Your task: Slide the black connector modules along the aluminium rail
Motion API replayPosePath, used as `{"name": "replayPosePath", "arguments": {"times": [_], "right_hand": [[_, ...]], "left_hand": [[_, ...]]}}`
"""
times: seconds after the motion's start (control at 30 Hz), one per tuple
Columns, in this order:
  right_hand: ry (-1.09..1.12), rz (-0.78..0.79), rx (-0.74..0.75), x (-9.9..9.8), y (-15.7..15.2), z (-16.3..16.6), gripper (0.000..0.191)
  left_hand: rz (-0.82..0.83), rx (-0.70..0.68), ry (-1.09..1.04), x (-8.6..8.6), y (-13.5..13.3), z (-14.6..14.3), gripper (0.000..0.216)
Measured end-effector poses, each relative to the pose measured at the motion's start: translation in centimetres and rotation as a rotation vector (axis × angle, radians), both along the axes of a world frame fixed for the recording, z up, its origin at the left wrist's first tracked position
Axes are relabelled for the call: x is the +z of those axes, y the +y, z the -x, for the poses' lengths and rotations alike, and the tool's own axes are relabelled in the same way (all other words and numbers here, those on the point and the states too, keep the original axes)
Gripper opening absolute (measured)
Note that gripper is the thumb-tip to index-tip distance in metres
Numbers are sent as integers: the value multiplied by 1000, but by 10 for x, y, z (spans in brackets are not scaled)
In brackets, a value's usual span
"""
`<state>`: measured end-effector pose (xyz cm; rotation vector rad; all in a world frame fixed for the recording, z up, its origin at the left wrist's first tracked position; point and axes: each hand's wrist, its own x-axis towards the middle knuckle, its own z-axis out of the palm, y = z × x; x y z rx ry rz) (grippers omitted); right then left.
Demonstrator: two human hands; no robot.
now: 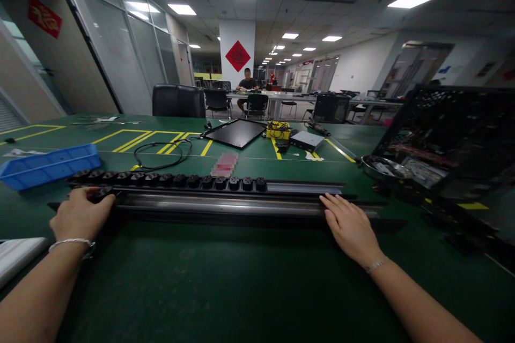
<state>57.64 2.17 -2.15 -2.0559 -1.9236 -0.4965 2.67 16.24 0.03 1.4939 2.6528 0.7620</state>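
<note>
A long metal channel [225,206] with black edges lies across the green table in front of me. Right behind it runs a second black rail [306,187], and a row of small black socket-like blocks [164,179] fills its left and middle part. At the channel's left end, my left hand [80,214] is closed, thumb and fingers pinching a small black block [103,193] partly hidden by the fingers. My right hand [350,228] lies with outstretched fingers on the channel's right end and grips nothing.
A blue bin [52,165] stands at left, near a looped black cable [163,154]. Farther back lie a dark flat panel [237,133], a yellow box [278,129] and a grey box [306,140]. A metal bowl [386,167] and a large black frame [450,128] are at right. A person [247,83] sits far off.
</note>
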Motion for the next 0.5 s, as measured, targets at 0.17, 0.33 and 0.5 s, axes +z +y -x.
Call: {"name": "replayPosePath", "arguments": {"times": [0.17, 0.33, 0.5], "right_hand": [[-12, -3, 4, -1, 1, -1, 47], [-20, -17, 2, -2, 1, 0, 46], [-20, -23, 11, -2, 1, 0, 46]], "left_hand": [[-29, -15, 5, -1, 1, 1, 60], [-3, -12, -1, -1, 3, 3, 61], [0, -19, 5, -3, 3, 5, 62]]}}
